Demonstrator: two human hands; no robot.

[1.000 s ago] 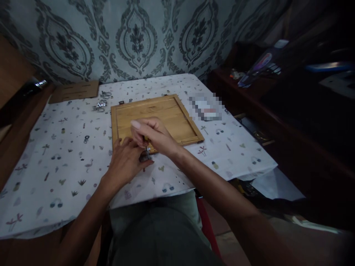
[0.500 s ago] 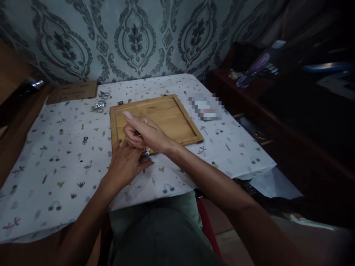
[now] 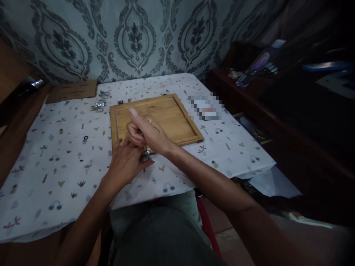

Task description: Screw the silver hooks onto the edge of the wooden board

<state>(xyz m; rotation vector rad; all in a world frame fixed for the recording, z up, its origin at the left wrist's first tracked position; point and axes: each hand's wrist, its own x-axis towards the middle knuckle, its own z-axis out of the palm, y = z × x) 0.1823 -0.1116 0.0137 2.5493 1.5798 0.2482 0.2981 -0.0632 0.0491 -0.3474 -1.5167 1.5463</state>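
Observation:
A framed wooden cabinet door [image 3: 174, 118] lies flat on the patterned tablecloth. At its near edge sits a metal hinge [image 3: 147, 152], partly covered by my fingers. My left hand [image 3: 124, 160] is closed round this hinge, its thumb on the near side and its fingers resting on the door's frame. Above it, my right hand [image 3: 148, 135] makes a fist, thumb up, round a screwdriver [image 3: 141, 132]. Only a bit of its black-and-yellow handle shows; the tip is hidden at the hinge.
More metal hinges [image 3: 99, 105] lie beyond the door's left corner, near a flat piece of cardboard [image 3: 72, 91]. A small dark metal part [image 3: 85, 139] is on the tablecloth [image 3: 66, 173] to the left. A blurred-out packet [image 3: 206, 108] lies right of the door.
My right fist has shifted slightly right and turned a little over the hinge. My left hand, the hinge and the door stay in place.

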